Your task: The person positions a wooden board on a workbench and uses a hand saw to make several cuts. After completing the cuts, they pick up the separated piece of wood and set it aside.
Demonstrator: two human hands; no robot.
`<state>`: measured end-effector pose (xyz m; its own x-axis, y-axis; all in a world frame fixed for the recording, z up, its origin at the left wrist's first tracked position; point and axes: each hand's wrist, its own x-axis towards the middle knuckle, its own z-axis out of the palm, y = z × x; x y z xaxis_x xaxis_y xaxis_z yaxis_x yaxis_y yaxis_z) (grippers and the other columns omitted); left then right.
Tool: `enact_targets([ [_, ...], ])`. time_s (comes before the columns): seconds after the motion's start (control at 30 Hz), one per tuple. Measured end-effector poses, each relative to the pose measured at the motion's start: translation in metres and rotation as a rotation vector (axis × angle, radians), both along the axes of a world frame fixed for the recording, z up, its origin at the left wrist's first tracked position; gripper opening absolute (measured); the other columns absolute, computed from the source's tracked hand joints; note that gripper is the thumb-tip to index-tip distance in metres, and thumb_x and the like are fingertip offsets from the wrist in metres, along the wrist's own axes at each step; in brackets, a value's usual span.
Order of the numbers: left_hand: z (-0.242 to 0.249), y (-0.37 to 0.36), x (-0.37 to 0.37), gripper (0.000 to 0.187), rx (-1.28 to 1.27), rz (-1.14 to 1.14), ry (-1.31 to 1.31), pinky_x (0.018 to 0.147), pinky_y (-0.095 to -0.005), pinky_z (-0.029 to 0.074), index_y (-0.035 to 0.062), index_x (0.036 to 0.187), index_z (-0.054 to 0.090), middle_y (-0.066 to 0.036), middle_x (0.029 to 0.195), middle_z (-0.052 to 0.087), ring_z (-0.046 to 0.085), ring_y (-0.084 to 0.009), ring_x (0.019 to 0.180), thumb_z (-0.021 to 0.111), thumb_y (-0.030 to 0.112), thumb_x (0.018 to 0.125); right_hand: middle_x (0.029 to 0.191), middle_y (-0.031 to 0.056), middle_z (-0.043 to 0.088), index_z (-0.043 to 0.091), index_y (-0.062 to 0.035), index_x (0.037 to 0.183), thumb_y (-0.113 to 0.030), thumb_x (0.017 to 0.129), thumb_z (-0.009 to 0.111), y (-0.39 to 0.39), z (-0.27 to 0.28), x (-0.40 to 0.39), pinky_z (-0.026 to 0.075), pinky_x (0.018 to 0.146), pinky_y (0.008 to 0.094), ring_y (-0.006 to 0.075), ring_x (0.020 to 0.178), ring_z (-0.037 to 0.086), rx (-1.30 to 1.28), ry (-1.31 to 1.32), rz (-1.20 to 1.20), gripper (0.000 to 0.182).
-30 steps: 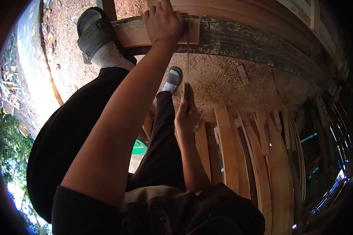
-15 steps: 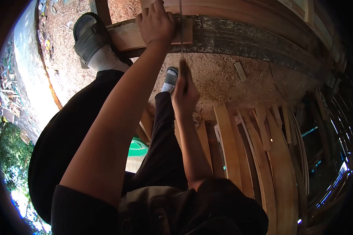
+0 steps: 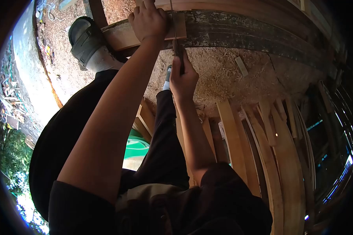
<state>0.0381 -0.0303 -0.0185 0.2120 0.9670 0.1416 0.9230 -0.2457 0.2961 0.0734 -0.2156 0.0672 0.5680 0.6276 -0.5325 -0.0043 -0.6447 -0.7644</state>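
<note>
A handsaw (image 3: 174, 27) is seen edge-on, its thin blade crossing a short light-brown board (image 3: 180, 26) near the board's right end. My right hand (image 3: 183, 80) is closed round the saw's dark handle, just on the near side of the board. Curled over the board to the left of the blade, my left hand (image 3: 148, 22) presses it down; the fingertips are partly hidden. Beneath the board runs a long, weathered dark beam (image 3: 231, 33). My sandalled left foot (image 3: 84, 43) rests up by the board's left end.
Several long planks (image 3: 233, 137) lie at the lower right. A small wood offcut (image 3: 241, 66) lies on the shavings-covered ground (image 3: 215, 74). Something green and white (image 3: 136, 148) shows between my legs. Scrap wood (image 3: 8, 98) is piled at the far left.
My right hand has pushed the saw forward, so its handle is now closer to the board. The left hand stays on the board. The view has shifted slightly.
</note>
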Motion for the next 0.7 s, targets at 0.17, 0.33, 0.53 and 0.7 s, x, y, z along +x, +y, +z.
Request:
enact_targets([
  [0.17, -0.003, 0.004, 0.001, 0.025, 0.047, -0.043, -0.037, 0.098, -0.0500, 0.044, 0.0136, 0.114, 0.063, -0.008, 0.112, 0.073, 0.067, -0.0320, 0.110, 0.057, 0.026, 0.094, 0.126, 0.0239, 0.075, 0.059, -0.0058, 0.152, -0.029, 0.108, 0.058, -0.109, -0.010, -0.035, 0.063, 0.086, 0.0397, 0.0332, 0.111, 0.077, 0.075, -0.167, 0.010, 0.050],
  [0.33, -0.001, 0.000, 0.001, 0.024, 0.006, 0.001, -0.003, 0.098, -0.0496, 0.044, 0.0136, 0.113, 0.063, -0.008, 0.110, 0.073, 0.067, -0.0323, 0.110, 0.057, 0.025, 0.093, 0.132, 0.0252, 0.072, 0.063, -0.0056, 0.148, -0.027, 0.109, 0.057, -0.029, 0.011, -0.004, 0.061, 0.091, 0.0374, 0.0279, 0.119, 0.074, 0.027, -0.068, 0.032, 0.045],
  [0.53, -0.002, 0.002, 0.004, 0.020, 0.052, 0.003, -0.026, 0.093, -0.0517, 0.044, 0.0113, 0.104, 0.060, -0.011, 0.102, 0.068, 0.065, -0.0333, 0.103, 0.061, 0.024, 0.088, 0.136, 0.0251, 0.070, 0.057, 0.0001, 0.152, -0.028, 0.110, 0.055, -0.091, 0.001, -0.025, 0.061, 0.095, 0.0384, 0.0290, 0.122, 0.073, 0.053, -0.131, 0.054, 0.050],
  [0.7, -0.004, 0.002, 0.004, 0.020, 0.081, 0.007, -0.037, 0.093, -0.0520, 0.044, 0.0108, 0.104, 0.060, -0.011, 0.102, 0.067, 0.064, -0.0331, 0.104, 0.060, 0.024, 0.088, 0.134, 0.0264, 0.071, 0.056, 0.0029, 0.151, -0.028, 0.110, 0.056, -0.071, -0.002, -0.014, 0.060, 0.098, 0.0367, 0.0305, 0.122, 0.073, 0.195, -0.216, 0.081, 0.052],
])
